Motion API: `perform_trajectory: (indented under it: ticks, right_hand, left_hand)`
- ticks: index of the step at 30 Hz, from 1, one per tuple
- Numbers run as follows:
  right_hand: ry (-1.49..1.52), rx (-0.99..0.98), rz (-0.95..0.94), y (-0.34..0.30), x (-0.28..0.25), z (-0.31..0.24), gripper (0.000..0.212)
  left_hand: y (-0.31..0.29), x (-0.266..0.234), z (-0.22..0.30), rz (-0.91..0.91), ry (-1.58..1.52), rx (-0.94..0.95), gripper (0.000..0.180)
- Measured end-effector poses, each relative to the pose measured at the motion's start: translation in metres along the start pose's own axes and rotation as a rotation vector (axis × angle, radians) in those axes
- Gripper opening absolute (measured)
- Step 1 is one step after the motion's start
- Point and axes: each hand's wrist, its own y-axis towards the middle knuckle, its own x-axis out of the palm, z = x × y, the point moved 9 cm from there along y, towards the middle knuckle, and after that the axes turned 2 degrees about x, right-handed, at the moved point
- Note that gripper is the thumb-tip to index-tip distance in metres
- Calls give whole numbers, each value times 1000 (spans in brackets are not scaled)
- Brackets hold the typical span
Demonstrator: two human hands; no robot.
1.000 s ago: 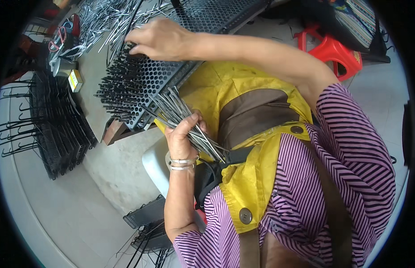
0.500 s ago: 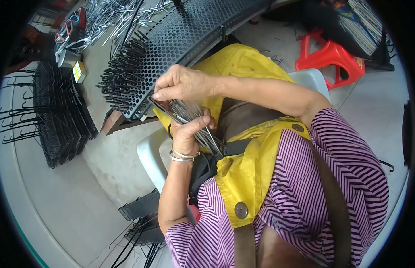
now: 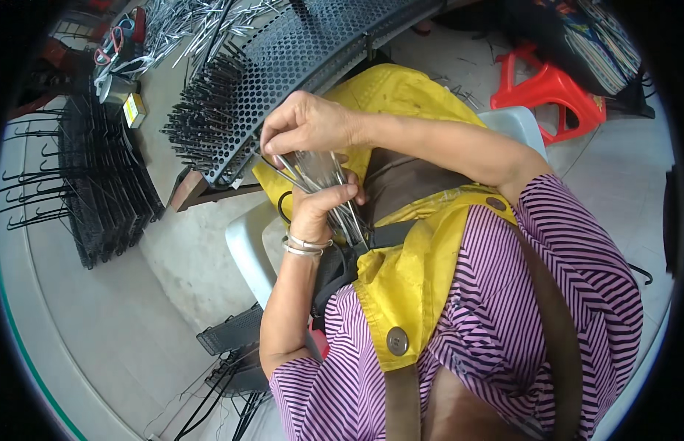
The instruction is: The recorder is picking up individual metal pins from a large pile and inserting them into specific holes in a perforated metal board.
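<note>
Metal rods (image 3: 323,184), lower ends hidden behind my left hand (image 3: 320,209) clamping them below the perforated rack (image 3: 298,66); right hand (image 3: 309,125) fingers pinched one.

A small yellow box (image 3: 134,110) (rectangular, with a white label face turned up) lies on the work surface well to the left of the right hand (image 3: 309,125), up and away from the left hand (image 3: 320,206). Just beside it stands a round metal tin (image 3: 114,90).

Bright, even daylight, soft shadows; sharp at centre, fisheye bending and black vignette all around, strongest toward 9 o'clock.
</note>
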Motion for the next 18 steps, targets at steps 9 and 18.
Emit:
perform_trajectory:
  ticks: [9, 18]
  right_hand:
    - [350, 243, -2, -3, -9, 29, 22]
    - [339, 285, -291, -3, -3, 3, 26]
  left_hand:
    - [2, 3, -3, -22, 102, -48, 42]
    - [4, 18, 0, -112, 123, -63, 36]
